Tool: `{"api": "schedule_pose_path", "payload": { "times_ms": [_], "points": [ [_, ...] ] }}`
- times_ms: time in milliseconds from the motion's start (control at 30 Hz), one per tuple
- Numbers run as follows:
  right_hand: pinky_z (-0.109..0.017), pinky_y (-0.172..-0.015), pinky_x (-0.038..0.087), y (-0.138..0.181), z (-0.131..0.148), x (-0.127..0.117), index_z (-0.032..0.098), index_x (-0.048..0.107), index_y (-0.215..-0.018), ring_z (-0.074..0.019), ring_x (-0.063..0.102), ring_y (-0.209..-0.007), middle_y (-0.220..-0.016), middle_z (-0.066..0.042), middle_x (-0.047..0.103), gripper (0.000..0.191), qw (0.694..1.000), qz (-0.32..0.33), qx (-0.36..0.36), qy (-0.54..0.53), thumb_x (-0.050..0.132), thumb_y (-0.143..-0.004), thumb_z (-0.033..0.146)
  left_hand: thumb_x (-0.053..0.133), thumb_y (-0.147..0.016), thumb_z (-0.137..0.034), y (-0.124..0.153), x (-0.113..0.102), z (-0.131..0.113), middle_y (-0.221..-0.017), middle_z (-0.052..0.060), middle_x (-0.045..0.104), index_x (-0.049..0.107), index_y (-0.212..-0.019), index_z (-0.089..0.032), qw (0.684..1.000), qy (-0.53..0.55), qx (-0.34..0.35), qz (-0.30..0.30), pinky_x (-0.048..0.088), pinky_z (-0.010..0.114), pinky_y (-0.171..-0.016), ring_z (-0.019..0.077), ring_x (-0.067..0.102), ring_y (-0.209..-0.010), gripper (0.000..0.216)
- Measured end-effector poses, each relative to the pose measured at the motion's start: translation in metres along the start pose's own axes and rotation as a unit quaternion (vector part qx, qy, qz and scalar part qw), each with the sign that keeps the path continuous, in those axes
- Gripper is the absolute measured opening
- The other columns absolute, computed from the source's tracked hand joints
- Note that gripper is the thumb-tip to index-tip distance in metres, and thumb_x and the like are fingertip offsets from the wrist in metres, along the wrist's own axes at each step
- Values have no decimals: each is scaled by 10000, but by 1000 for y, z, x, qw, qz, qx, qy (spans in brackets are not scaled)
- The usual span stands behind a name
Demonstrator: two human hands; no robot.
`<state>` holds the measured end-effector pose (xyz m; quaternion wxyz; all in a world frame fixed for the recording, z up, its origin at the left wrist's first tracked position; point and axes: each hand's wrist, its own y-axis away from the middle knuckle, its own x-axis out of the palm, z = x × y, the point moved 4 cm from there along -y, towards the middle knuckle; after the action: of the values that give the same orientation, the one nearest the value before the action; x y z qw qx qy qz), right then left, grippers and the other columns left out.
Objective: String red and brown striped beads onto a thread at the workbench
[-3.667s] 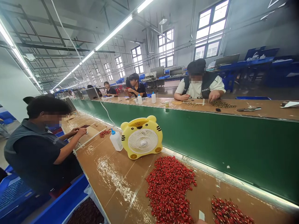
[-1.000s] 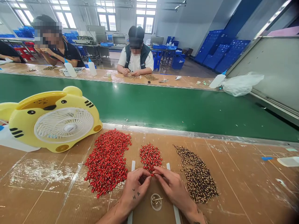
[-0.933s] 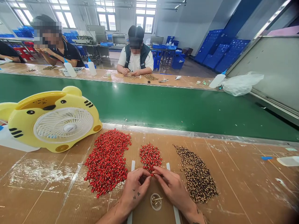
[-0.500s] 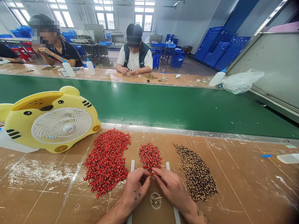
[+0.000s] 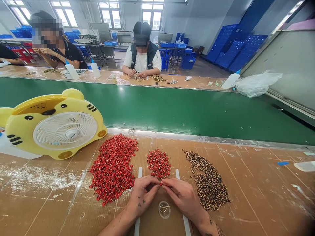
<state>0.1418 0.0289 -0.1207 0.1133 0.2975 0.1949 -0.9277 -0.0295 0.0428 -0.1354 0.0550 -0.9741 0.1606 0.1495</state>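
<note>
My left hand [image 5: 145,192] and my right hand [image 5: 181,194] meet fingertip to fingertip, both pinched on a small red piece [image 5: 161,184]. It looks like the pieces in the small red pile [image 5: 158,163] just beyond my fingers; its exact kind is too small to tell. Left of my hands spreads a larger pile of red pieces [image 5: 114,167] with pale tips. To the right lies a pile of small black-and-tan pieces [image 5: 209,182]. Between my wrists sits a small clear round dish [image 5: 164,209] with a thin pale stick resting in it.
A yellow animal-faced fan [image 5: 56,126] stands at the left. Two white tape strips [image 5: 177,173] flank my work spot on the cardboard-covered table [image 5: 256,193]. Beyond runs a green conveyor belt [image 5: 172,111]; co-workers sit across it, near white squeeze bottles [image 5: 95,69].
The view has shifted slightly. My hands stay together at nearly the same spot, fingertips moving slightly around the small red piece.
</note>
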Motion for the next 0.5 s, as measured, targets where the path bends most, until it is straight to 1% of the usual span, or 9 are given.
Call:
{"api": "schedule_pose_path", "payload": {
  "times_ms": [100,200,367,500],
  "points": [
    [-262,-740,547,-2,-3,-1,214,742,-980,-188,691,-789,-886,-48,739,178,997,10,46,-59,599,-967,320,637,-858,-251,0,0,4,-784,53,748,756,-841,-163,999,45,-23,-3,469,210,-629,158,647,-691,149],
    [-261,-713,530,-5,-3,-2,202,767,-883,-186,670,-766,-837,-55,726,249,991,25,72,-110,610,-958,380,669,-825,-248,1,0,7,-752,52,739,762,-802,-154,997,67,-45,-9,438,203,-580,143,610,-638,135],
    [-257,-654,485,-7,-4,1,184,766,-821,-178,635,-694,-752,-48,707,305,981,40,119,-148,637,-929,439,682,-784,-230,2,-1,4,-639,36,692,771,-755,-142,995,76,-68,-20,399,196,-525,120,544,-556,129],
    [-259,-645,473,-7,-5,3,174,763,-788,-181,624,-679,-729,-52,704,357,973,39,138,-178,644,-908,489,681,-778,-240,1,1,5,-624,38,692,767,-739,-137,991,110,-76,-23,415,199,-527,119,557,-542,139]
  ]
}}
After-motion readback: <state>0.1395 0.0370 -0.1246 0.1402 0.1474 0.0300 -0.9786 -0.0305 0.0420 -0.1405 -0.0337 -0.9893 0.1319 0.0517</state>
